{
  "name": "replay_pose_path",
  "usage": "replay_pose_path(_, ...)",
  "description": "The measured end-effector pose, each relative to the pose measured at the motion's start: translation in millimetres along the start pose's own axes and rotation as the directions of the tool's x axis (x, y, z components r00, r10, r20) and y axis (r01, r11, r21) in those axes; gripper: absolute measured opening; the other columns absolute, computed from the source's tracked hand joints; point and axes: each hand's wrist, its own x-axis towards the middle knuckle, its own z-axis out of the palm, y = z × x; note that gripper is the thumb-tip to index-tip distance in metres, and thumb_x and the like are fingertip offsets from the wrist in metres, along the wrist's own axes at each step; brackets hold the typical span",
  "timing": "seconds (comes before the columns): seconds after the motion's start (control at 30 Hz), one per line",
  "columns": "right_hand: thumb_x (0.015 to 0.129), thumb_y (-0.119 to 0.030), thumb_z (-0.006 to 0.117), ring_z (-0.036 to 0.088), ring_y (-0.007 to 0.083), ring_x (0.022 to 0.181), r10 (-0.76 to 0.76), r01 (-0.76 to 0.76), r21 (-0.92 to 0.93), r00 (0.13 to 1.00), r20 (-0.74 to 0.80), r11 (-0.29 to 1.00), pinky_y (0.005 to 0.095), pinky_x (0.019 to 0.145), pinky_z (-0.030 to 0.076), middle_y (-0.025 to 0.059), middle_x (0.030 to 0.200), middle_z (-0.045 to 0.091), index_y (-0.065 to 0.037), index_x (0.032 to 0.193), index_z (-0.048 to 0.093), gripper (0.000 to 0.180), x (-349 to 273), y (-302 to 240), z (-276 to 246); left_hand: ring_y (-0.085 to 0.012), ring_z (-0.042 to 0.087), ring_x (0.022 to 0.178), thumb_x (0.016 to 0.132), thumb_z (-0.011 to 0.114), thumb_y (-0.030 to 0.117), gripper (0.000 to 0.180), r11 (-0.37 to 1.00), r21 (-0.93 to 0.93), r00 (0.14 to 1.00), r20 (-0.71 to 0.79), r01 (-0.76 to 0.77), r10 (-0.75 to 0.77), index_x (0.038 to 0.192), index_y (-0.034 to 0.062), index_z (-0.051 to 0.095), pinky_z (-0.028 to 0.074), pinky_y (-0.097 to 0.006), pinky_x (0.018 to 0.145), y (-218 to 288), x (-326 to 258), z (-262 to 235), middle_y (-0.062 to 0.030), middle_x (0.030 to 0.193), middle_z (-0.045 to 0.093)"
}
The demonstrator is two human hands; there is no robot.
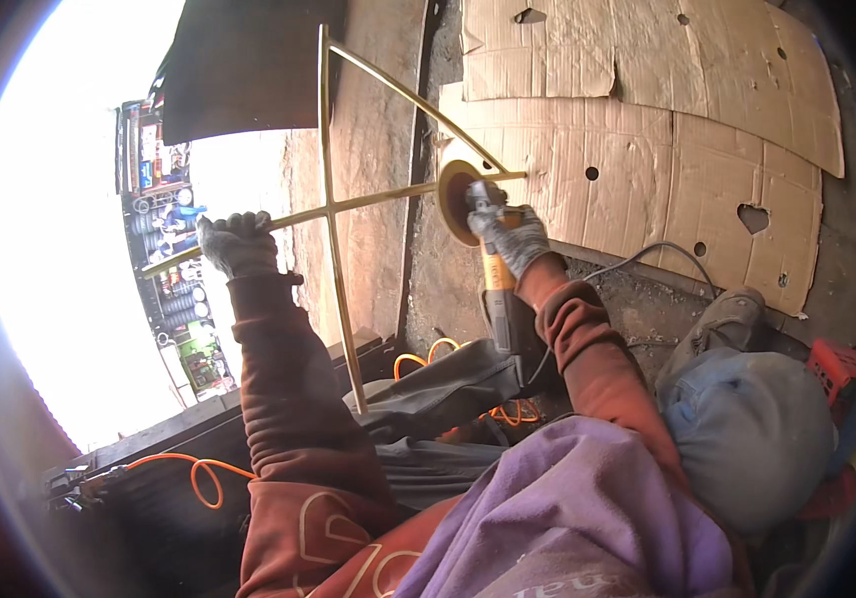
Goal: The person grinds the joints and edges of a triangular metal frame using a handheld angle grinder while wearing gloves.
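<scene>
A frame of thin gold-coloured metal bars (327,140) is held up in front of me: one long upright, one crossbar and a slanting bar joining them on the right. My left hand (238,244), in a grey glove, is closed around the crossbar near its left end. In my gloved right hand (517,239) is a yellow and black angle grinder (498,274), gripped near its head. Its brownish disc (456,204) stands at the right part of the crossbar, near where the slanting bar meets it. Whether disc and bar touch, I cannot tell.
Flattened cardboard sheets (627,169) with holes lie at the upper right. A dark power cord (657,246) runs over the ground, and an orange hose (198,468) coils at lower left. A red plastic crate (840,369) stands at right, beside a greyish-blue rounded cloth-like shape (752,429).
</scene>
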Motion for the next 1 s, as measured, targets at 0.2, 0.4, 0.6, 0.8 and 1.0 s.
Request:
replay_pose_path(0.2,0.066,-0.018,0.084,0.06,0.0137,0.063,0.046,-0.062,-0.246,0.996,-0.071,0.967,0.029,0.056,0.049,0.0047,0.081,0.065,-0.009,0.093,0.056,0.041,-6.4,-10.8,-12.8,-0.0118,0.017,0.035,0.1,0.027,0.043,0.052,0.998,-0.054,0.994,0.106,-0.013,0.018,0.052,0.0224,0.021,0.028,-0.03,0.037,-3.0,-19.0,-31.9,0.0048,0.043,0.016)
replay_pose_path(0.4,0.089,-0.029,0.055,0.058,0.0226,0.1,0.139,-0.089,-0.355,0.983,0.117,0.931,0.0375,0.089,0.043,0.008,0.109,0.063,-0.007,0.115,0.045,0.036,-20.3,-9.0,-0.2,-0.0116,0.018,0.034,0.1,0.026,0.043,0.054,0.997,-0.072,0.996,0.089,-0.025,0.031,0.05,0.0241,0.022,0.029,-0.03,0.037,-1.6,-53.7,-21.9,0.0056,0.042,0.016)
replay_pose_path(0.6,0.07,-0.023,0.078,0.064,0.0195,0.084,0.283,-0.284,-0.291,0.958,-0.047,0.913,0.0313,0.067,0.051,0.0108,0.106,0.064,0.0,0.122,0.046,0.065,1.4,-20.3,-47.8,-0.0117,0.015,0.033,0.101,0.025,0.042,0.054,0.992,-0.109,0.982,0.169,-0.067,0.085,0.049,0.0243,0.024,0.029,-0.029,0.036,-7.5,-58.1,-25.9,0.0058,0.04,0.016)
replay_pose_path(0.8,0.067,-0.013,0.082,0.062,0.0145,0.069,0.09,-0.089,-0.03,0.996,0.014,0.996,0.0287,0.06,0.05,0.0053,0.084,0.064,-0.006,0.098,0.052,0.044,-12.1,-10.2,-7.6,-0.0118,0.019,0.035,0.101,0.023,0.044,0.057,0.986,-0.165,0.959,0.277,-0.016,0.062,0.048,0.0228,0.022,0.028,-0.031,0.039,-5.0,-55.2,-11.3,0.0049,0.041,0.018)
replay_pose_path(1.0,0.062,-0.016,0.086,0.064,0.0155,0.077,0.133,-0.144,-0.134,0.987,-0.088,0.98,0.0288,0.064,0.052,0.0087,0.092,0.065,-0.004,0.1,0.051,0.053,14.8,0.6,-43.6,-0.0121,0.016,0.035,0.101,0.024,0.045,0.058,0.991,-0.131,0.986,0.166,-0.011,0.033,0.047,0.0231,0.023,0.026,-0.031,0.038,-6.3,-46.8,-16.5,0.0049,0.04,0.018)
